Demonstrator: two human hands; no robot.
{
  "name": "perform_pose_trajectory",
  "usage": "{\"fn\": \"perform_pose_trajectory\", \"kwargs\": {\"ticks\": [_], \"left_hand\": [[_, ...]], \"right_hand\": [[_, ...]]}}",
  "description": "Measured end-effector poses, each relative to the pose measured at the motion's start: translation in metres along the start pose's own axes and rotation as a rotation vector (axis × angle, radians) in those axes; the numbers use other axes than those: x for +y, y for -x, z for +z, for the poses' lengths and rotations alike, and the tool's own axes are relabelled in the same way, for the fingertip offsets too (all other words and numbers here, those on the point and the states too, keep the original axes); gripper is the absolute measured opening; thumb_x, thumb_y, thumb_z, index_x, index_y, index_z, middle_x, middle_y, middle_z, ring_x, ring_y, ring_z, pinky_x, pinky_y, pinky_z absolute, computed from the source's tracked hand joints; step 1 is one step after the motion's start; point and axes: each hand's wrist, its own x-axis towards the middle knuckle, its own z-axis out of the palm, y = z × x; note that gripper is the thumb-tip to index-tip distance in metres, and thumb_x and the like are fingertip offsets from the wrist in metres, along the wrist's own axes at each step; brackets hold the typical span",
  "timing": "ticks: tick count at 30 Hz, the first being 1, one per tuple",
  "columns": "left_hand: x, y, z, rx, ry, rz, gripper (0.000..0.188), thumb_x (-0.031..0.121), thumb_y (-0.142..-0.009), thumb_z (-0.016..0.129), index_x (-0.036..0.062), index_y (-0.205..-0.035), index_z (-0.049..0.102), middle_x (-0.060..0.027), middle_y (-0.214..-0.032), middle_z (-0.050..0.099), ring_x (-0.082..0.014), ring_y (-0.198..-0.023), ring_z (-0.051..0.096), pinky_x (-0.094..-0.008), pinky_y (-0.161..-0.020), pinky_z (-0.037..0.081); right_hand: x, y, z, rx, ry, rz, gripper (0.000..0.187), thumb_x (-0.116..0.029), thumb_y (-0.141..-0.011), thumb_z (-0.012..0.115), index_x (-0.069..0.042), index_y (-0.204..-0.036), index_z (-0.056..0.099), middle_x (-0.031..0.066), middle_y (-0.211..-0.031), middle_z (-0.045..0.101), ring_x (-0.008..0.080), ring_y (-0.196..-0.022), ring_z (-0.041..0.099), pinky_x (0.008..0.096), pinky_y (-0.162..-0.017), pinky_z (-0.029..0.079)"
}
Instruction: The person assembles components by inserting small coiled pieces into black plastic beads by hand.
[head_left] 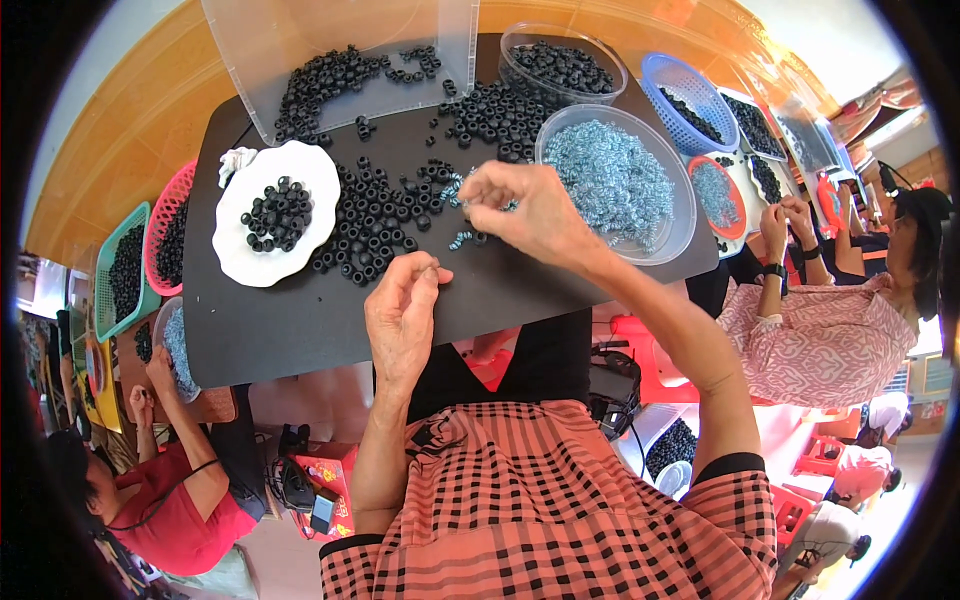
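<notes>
My left hand (405,310) is raised over the near edge of the dark table, thumb and forefinger pinched together. Anything between those fingertips is too small or hidden to name. Farther right, my right hand (530,210) hovers with its fingers curled in a pinch; a bit of blue shows by the fingers, but what they hold is unclear. Just beside it, a small blue coil (460,240) lies on the table. Loose black ring-shaped pieces (372,225) with holes spread left of my right hand. A white scalloped plate (233,245) carries rounded black pieces.
A clear bowl (682,232) of blue coils stands right, behind it a clear tub (617,62) of black pieces. A tipped clear bin (440,30) spills black pieces at the back. Other people work at left (185,515) and right (810,340).
</notes>
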Motion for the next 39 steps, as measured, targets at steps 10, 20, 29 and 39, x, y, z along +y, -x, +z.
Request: {"fn": "perform_pose_trajectory", "kwargs": {"ticks": [10, 20, 29, 39], "left_hand": [[0.007, -0.026, -0.006, -0.094, 0.009, -0.049, 0.017, 0.006, -0.093, 0.050, -0.0013, -0.102, 0.061, -0.0065, -0.095, 0.066, -0.0103, -0.088, 0.059, -0.0249, -0.082, 0.047], [0.016, -0.031, -0.005, 0.028, -0.204, -0.013, 0.010, 0.005, -0.094, 0.054, -0.0001, -0.098, 0.062, -0.0016, -0.092, 0.064, -0.0048, -0.081, 0.054, -0.0191, -0.072, 0.044], [0.008, -0.025, 0.019, 0.085, -0.541, 0.292, 0.021, -0.001, -0.087, 0.060, -0.0007, -0.108, 0.059, -0.0063, -0.088, 0.067, -0.0103, -0.081, 0.060, -0.0249, -0.075, 0.048], [0.007, -0.026, 0.014, 0.105, -0.544, 0.296, 0.017, -0.001, -0.087, 0.059, -0.0002, -0.104, 0.060, -0.0055, -0.086, 0.067, -0.0097, -0.076, 0.060, -0.0245, -0.070, 0.048]], "right_hand": [[0.009, 0.024, 0.027, -0.053, -0.285, 0.169, 0.010, -0.004, -0.081, 0.065, 0.000, -0.090, 0.063, 0.0035, -0.070, 0.064, 0.0047, -0.063, 0.059, 0.0232, -0.057, 0.048], [0.027, 0.013, 0.022, 0.135, -0.328, 0.118, 0.011, 0.000, -0.087, 0.061, -0.002, -0.097, 0.066, 0.0004, -0.086, 0.067, 0.0057, -0.073, 0.062, 0.0211, -0.065, 0.050], [0.022, 0.016, 0.032, -0.035, -0.650, 0.180, 0.010, -0.003, -0.086, 0.066, 0.000, -0.095, 0.069, 0.0011, -0.082, 0.068, 0.0047, -0.077, 0.062, 0.0200, -0.067, 0.050], [0.016, 0.015, 0.032, -0.060, -0.597, 0.207, 0.010, -0.003, -0.089, 0.065, 0.001, -0.096, 0.070, 0.0028, -0.087, 0.070, 0.0067, -0.080, 0.064, 0.0208, -0.073, 0.052]]}}
